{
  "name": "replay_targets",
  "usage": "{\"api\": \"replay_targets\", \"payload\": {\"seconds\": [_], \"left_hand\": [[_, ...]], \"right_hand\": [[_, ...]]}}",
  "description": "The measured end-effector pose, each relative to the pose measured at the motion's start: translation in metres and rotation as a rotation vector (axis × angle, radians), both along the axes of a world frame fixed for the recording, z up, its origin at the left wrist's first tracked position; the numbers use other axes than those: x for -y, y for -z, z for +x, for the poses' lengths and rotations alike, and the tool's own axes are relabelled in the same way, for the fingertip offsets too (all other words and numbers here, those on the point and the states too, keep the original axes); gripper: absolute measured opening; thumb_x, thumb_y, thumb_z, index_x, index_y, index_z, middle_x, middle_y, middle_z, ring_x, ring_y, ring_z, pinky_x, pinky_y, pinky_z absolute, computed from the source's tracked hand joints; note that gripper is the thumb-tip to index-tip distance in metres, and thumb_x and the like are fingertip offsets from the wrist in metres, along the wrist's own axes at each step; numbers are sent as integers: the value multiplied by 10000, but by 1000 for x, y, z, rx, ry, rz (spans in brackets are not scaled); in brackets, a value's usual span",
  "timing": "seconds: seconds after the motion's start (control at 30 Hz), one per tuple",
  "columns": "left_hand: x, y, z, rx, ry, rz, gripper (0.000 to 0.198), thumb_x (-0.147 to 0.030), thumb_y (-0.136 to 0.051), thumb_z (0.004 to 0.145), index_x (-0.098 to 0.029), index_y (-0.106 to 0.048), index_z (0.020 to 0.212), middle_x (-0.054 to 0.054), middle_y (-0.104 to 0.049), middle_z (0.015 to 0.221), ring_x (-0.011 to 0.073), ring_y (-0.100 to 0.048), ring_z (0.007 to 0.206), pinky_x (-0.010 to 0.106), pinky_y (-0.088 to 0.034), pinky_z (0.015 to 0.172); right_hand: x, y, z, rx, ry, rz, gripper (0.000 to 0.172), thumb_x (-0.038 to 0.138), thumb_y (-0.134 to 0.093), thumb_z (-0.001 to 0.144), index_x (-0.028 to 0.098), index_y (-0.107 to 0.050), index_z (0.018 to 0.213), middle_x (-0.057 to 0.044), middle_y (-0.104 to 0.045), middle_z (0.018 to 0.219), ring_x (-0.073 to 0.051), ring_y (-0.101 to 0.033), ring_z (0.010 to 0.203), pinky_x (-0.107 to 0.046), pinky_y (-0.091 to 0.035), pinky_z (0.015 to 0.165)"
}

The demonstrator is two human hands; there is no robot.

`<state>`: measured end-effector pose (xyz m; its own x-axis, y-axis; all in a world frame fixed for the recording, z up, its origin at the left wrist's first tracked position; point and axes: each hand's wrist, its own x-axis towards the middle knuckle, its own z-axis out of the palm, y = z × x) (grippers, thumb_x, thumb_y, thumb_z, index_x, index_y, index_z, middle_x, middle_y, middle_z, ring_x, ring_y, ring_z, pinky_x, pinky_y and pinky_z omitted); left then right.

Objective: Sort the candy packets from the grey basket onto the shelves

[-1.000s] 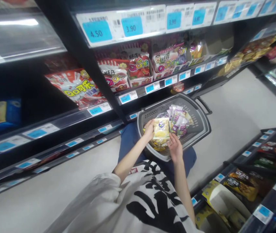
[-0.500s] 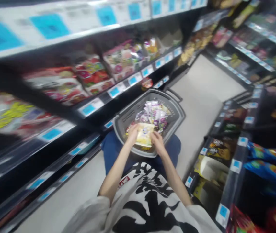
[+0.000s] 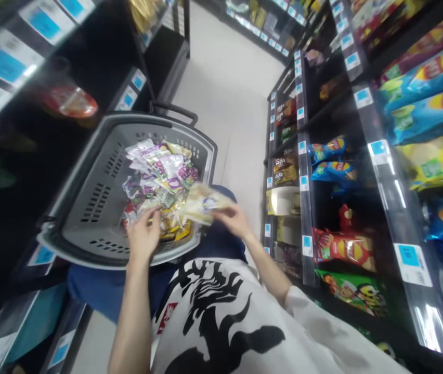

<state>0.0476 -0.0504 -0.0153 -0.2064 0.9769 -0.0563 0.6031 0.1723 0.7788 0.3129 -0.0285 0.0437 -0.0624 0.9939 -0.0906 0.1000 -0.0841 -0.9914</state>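
A grey plastic shopping basket point(image 3: 89, 197) rests on my lap, holding several snack packets point(image 3: 159, 171) in purple, white and yellow wrappers. My right hand point(image 3: 234, 219) is shut on a pale yellow snack packet point(image 3: 200, 203), holding it at the basket's near right rim; the packet is blurred by motion. My left hand point(image 3: 143, 236) hovers over the near edge of the pile, fingers curled down onto the packets; whether it grips one is hidden.
Dark shelves line both sides of a narrow aisle with a pale floor point(image 3: 229, 88). Chip bags point(image 3: 428, 109) fill the right shelves, with an open yellow carton point(image 3: 284, 200) lower down. A red-lidded tub point(image 3: 70, 101) sits on the left shelf. Blue price tags run along the shelf edges.
My view has swung from the left shelves to the right ones. The yellow packet has moved to the right, now held by my right hand alone; my left hand has come off it.
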Motion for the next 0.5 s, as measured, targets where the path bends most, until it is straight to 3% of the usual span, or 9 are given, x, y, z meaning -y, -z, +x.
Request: {"api": "replay_targets", "payload": {"seconds": [0.1, 0.23, 0.37, 0.5], "left_hand": [[-3, 4, 6, -107, 171, -32, 451, -450, -399, 965, -230, -698, 1222, 76, -722, 1236, 287, -676, 1136, 393, -503, 999], [-6, 16, 6, -213, 364, -131, 486, -440, -357, 957, -214, -709, 1204, 85, -711, 1264, 322, -660, 1168, 421, -512, 975], [-7, 23, 2, -249, 401, -178, 501, -445, -341, 942, -213, -721, 1172, 93, -726, 1230, 335, -675, 1130, 441, -517, 957], [-7, 26, 1, -275, 420, -210, 502, -453, -336, 938, -233, -714, 1183, 89, -732, 1218, 338, -687, 1094, 446, -521, 934]], "right_hand": [[0, 12, 66, 107, 322, -20, 269, 410, -819, 708, 211, -771, 884, -34, -751, 899, -217, -677, 851, -362, -549, 848], [8, 47, 147, 260, 627, 59, 248, 302, -778, 719, 213, -777, 951, -36, -759, 1004, -204, -676, 982, -348, -516, 947], [20, 81, 205, 373, 1014, 4, 256, 261, -744, 709, 122, -751, 924, -75, -763, 919, -221, -676, 922, -334, -523, 861], [17, 103, 243, 381, 1160, -55, 235, 243, -721, 799, 90, -707, 977, -114, -744, 994, -237, -664, 966, -356, -526, 860]]}}
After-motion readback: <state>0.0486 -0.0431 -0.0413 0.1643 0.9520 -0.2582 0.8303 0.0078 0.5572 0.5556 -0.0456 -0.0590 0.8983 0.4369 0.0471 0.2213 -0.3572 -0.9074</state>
